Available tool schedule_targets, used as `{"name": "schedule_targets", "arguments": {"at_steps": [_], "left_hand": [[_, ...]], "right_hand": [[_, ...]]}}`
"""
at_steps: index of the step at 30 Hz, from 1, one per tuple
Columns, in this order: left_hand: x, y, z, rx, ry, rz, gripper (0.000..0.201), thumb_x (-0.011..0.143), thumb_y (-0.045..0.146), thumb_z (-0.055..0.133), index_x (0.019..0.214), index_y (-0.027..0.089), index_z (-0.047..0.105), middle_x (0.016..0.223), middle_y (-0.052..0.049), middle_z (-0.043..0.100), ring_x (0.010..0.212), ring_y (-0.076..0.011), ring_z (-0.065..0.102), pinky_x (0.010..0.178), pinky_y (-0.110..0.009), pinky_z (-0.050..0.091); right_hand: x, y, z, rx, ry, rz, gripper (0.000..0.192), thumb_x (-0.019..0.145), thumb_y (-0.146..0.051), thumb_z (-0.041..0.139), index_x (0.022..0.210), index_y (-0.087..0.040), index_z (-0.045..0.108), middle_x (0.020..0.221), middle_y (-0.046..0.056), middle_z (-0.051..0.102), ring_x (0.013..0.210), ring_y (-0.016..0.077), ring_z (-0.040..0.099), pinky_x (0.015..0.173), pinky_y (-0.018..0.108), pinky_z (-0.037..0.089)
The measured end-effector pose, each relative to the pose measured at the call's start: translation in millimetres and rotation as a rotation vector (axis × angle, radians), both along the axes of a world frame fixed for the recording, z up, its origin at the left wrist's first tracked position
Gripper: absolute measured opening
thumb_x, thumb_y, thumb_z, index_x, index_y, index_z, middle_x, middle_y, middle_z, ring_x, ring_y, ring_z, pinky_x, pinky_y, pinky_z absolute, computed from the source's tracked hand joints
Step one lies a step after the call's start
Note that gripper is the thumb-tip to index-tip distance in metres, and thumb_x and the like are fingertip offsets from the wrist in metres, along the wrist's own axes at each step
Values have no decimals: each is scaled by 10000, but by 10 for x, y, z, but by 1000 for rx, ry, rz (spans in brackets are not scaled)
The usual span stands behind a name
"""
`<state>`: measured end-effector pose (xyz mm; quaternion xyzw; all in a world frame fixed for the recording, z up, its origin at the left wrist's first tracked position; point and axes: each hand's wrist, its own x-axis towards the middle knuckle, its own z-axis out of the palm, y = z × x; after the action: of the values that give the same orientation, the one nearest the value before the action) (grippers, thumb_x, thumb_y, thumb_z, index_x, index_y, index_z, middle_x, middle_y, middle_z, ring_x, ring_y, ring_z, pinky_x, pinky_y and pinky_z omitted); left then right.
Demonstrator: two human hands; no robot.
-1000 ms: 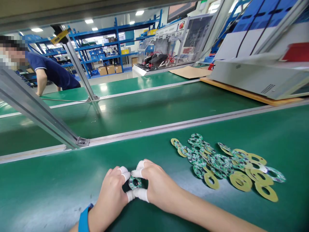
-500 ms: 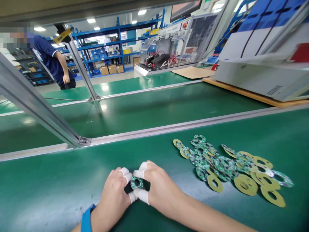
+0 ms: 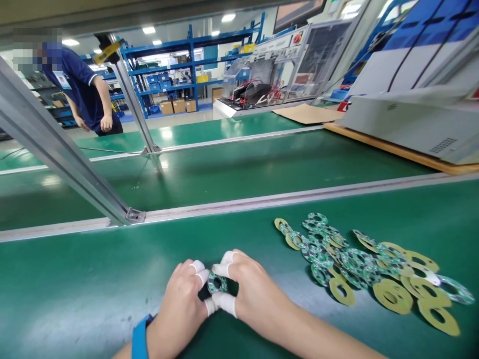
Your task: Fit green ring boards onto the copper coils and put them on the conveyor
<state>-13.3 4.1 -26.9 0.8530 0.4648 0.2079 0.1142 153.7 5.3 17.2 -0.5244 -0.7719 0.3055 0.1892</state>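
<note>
A ring-shaped green circuit board (image 3: 211, 286) sits between both hands, gripped at its edges above the green work surface. My left hand (image 3: 184, 293) closes on its left side with thumb and fingers. From the right, my right hand (image 3: 247, 286) pinches the same board, its thumb and forefinger meeting the left fingertips. White finger cots cover several fingertips of both hands. To the right lies a loose pile of ring-shaped circuit boards (image 3: 355, 262), some green side up, others showing yellowish backs.
A metal post (image 3: 86, 164) rises at the left from a metal rail (image 3: 232, 206) behind the work surface. A grey machine housing (image 3: 404, 122) stands on a wooden board at the right. Across the far bench a person in a dark blue shirt (image 3: 84, 82) stands.
The whole view has shifted slightly, so things appear a little further right. Both hands keep hold of the circuit board. The person in the background has turned and shows a second arm.
</note>
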Motion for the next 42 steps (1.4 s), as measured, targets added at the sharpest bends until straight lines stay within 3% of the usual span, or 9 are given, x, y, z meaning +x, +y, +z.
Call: {"name": "schedule_targets", "arguments": {"at_steps": [7, 13, 19, 24, 34, 42], "left_hand": [[31, 6, 37, 24, -29, -18, 193, 791, 306, 619, 663, 163, 593, 674, -46, 594, 649, -195, 516, 600, -308, 417], [62, -7, 42, -16, -34, -6, 157, 767, 276, 648, 669, 164, 597, 688, -41, 590, 657, -190, 506, 593, -297, 416], [85, 5, -1, -11, 30, 28, 142, 680, 180, 693, 603, 158, 575, 668, -43, 573, 658, -196, 506, 607, -308, 435], [124, 28, 15, -26, 58, 42, 174, 671, 273, 727, 646, 149, 608, 685, -52, 576, 668, -207, 514, 613, -324, 449], [142, 25, -6, -9, 39, 43, 207, 692, 330, 716, 685, 143, 628, 708, -62, 572, 714, -230, 529, 645, -359, 471], [128, 25, 34, -62, 73, 32, 229, 684, 336, 736, 718, 136, 631, 754, -66, 591, 726, -222, 521, 661, -344, 463]], "right_hand": [[70, 62, 81, -60, 18, 62, 62, 672, -210, 729, 719, -190, 692, 746, 19, 596, 735, 175, 540, 633, 246, 398], [26, 34, 93, 0, -73, 34, 61, 660, -195, 735, 681, -181, 679, 716, 21, 584, 719, 182, 538, 617, 252, 394], [-20, 10, 32, 29, -83, 10, 108, 678, -210, 722, 779, -187, 692, 769, 42, 608, 781, 210, 548, 673, 279, 423], [13, 31, 42, -37, -58, 1, 222, 688, -197, 713, 908, -182, 689, 860, 64, 637, 852, 233, 568, 747, 322, 442], [44, 32, 63, -33, -67, 23, 260, 709, -177, 676, 970, -176, 675, 931, 76, 650, 879, 224, 582, 798, 337, 459], [40, 30, 24, -30, -8, 27, 236, 699, -149, 667, 934, -168, 667, 877, 60, 627, 812, 209, 571, 739, 323, 466]]}}
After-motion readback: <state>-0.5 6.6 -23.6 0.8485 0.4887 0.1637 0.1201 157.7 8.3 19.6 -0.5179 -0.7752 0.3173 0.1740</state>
